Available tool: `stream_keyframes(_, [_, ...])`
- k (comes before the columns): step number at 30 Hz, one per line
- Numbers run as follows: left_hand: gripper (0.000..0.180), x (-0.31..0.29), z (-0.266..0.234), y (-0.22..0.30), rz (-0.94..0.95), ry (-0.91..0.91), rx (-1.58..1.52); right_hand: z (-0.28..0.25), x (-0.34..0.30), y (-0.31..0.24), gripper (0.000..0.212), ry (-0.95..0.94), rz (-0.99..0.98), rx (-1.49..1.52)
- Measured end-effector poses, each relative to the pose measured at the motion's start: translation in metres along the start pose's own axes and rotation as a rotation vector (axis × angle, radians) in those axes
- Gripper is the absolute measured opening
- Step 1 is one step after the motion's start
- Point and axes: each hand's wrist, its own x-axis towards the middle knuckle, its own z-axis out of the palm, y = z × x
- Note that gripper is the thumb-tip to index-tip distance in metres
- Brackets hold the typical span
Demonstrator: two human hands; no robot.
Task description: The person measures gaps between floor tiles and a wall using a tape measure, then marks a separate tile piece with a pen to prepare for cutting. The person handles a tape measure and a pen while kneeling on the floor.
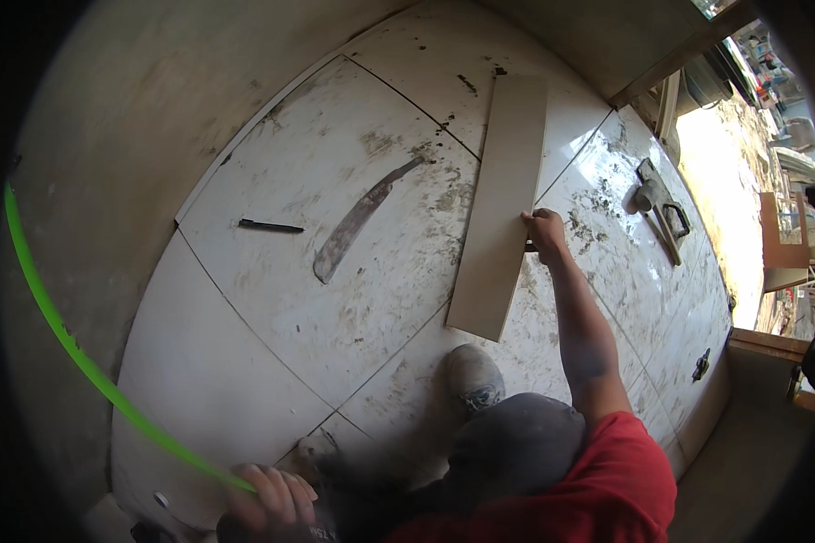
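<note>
At the lower left, my left hand point(276, 498) is closed around a dark body that looks like a tape measure. Its bright green blade point(109, 389) bows out from the hand and up along the wall on the left. My right hand point(545, 233) grips the right long edge of a narrow beige tile strip point(498, 217). The strip lies lengthwise away from me on dirty white floor tiles point(244, 290). A small dark bit shows just under the right hand; I cannot tell what it is.
A long curved, rusty blade point(358, 222) and a black pen-like stick point(272, 226) lie left of the strip. On the right are a hammer point(647, 197) and a black-handled trowel point(679, 217). My shoe point(474, 376) stands near the strip's close end. A bright doorway point(724, 199) opens at right.
</note>
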Motion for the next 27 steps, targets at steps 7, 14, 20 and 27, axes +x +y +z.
stream_keyframes(7, [0.085, -0.003, -0.002, -0.004, -0.079, 0.009, 0.019, 0.047, -0.022, -0.010, 0.030, -0.063, -0.075, 0.074])
stream_keyframes(14, [0.073, 0.005, 0.001, -0.012, -0.027, -0.067, 0.006, 0.113, -0.056, 0.008, 0.019, -0.167, 0.092, 0.422])
stream_keyframes(20, [0.085, 0.007, 0.007, -0.013, -0.033, 0.069, -0.008, 0.137, -0.103, 0.030, 0.018, -0.236, 0.162, 0.513])
stream_keyframes(27, [0.084, 0.008, 0.013, -0.017, -0.037, 0.278, -0.099, 0.159, -0.146, 0.055, 0.019, -0.300, 0.204, 0.515])
